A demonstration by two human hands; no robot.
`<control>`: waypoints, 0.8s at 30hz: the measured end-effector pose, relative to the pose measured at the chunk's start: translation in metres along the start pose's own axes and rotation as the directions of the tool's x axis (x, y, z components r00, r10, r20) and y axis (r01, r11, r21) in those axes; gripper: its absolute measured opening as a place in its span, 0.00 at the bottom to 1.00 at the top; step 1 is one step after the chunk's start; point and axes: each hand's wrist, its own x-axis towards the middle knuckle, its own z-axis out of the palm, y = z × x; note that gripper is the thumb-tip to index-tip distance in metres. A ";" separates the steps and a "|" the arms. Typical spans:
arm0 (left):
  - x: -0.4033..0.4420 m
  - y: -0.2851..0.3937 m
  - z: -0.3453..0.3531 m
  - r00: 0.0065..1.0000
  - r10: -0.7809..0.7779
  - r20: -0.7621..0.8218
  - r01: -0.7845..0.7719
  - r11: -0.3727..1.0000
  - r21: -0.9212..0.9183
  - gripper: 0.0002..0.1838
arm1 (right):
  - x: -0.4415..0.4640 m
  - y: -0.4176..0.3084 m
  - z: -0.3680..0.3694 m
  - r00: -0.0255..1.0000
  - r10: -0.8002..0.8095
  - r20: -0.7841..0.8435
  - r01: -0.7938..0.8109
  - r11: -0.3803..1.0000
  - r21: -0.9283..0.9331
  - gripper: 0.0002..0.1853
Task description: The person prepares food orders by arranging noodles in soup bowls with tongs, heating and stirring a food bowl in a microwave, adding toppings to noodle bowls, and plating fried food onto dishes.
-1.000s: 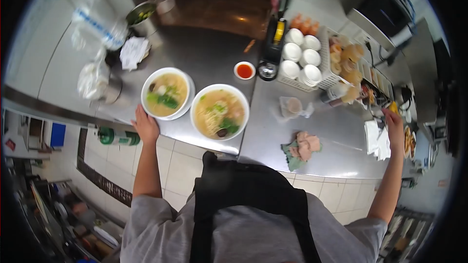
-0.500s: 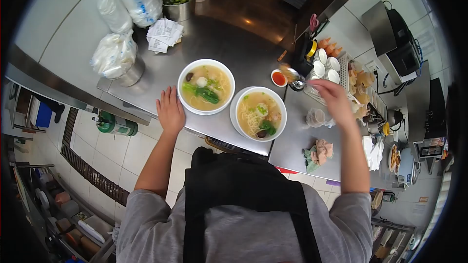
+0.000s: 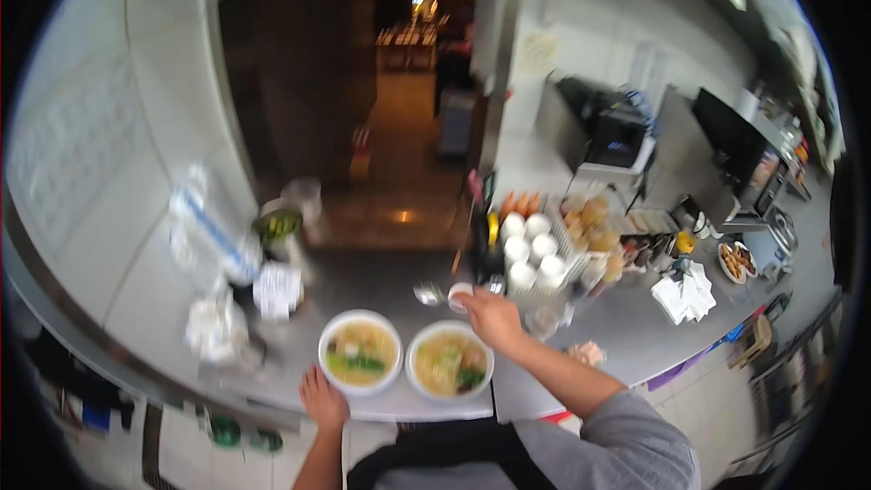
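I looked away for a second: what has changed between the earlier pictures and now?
The right hand has swung in from the far right, carrying a spoon, and is now at the sauce dish; whether it still holds the spoon is unclear. The left hand and both soup bowls stay put.

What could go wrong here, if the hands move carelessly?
The right hand reaches close past the right soup bowl, so a bump might spill it. The small white dish at those fingertips could tip. The left hand lies beside the left soup bowl, near the counter's front edge; a push might slop broth.
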 end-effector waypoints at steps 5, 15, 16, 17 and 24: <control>0.004 0.013 -0.013 0.999 -0.045 0.031 0.045 0.999 0.001 0.26 | -0.066 0.092 -0.039 0.910 0.410 -0.053 -0.351 0.834 0.426 0.11; -0.003 0.022 -0.002 0.995 -0.099 0.004 0.099 0.995 0.001 0.20 | -0.187 0.280 -0.133 0.573 0.784 -0.239 -0.490 0.561 0.667 0.11; -0.006 0.024 0.001 0.994 -0.106 0.003 0.106 0.994 0.012 0.20 | -0.195 0.297 -0.133 0.577 0.784 -0.227 -0.490 0.556 0.671 0.11; -0.009 0.028 0.002 0.988 -0.151 0.000 0.151 0.988 0.000 0.21 | -0.200 0.309 -0.134 0.549 0.796 -0.256 -0.519 0.565 0.642 0.11; -0.044 0.068 0.007 0.901 -0.423 0.091 0.409 0.901 0.143 0.29 | -0.201 0.369 -0.124 0.604 0.711 -0.361 -0.567 0.701 0.432 0.14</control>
